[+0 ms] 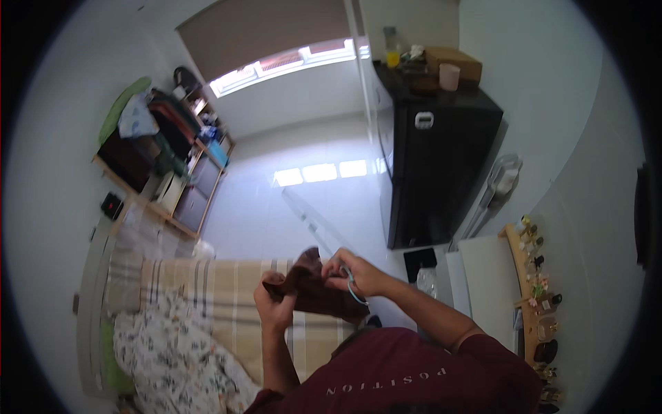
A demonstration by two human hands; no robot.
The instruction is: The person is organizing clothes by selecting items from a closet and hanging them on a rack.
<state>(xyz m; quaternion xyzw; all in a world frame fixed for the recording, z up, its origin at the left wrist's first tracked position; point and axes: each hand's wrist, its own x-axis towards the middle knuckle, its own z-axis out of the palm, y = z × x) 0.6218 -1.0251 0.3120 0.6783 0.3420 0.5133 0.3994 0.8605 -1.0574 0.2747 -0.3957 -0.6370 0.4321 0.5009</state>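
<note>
A dark brown piece of cloth (323, 297) hangs between my two hands, above the edge of the bed. My left hand (275, 305) grips one upper corner, its thumb laid over the fabric. Higher and to the right, my right hand (357, 271) pinches the cloth near its other upper end. A light blue band (351, 284) circles the right hand by the wrist. Below my hands lies the beige striped bed sheet (232, 290). Folds hide the shape of the cloth, so I cannot tell which garment it is.
A patterned white blanket (170, 346) lies bunched on the bed. Beyond, a black refrigerator (439, 171) carries a cardboard box (452, 62) and a pink cup (449, 77). A clothes rack (155, 139) stands far left. Along the right wall, a wooden shelf (528, 326) bears several small bottles.
</note>
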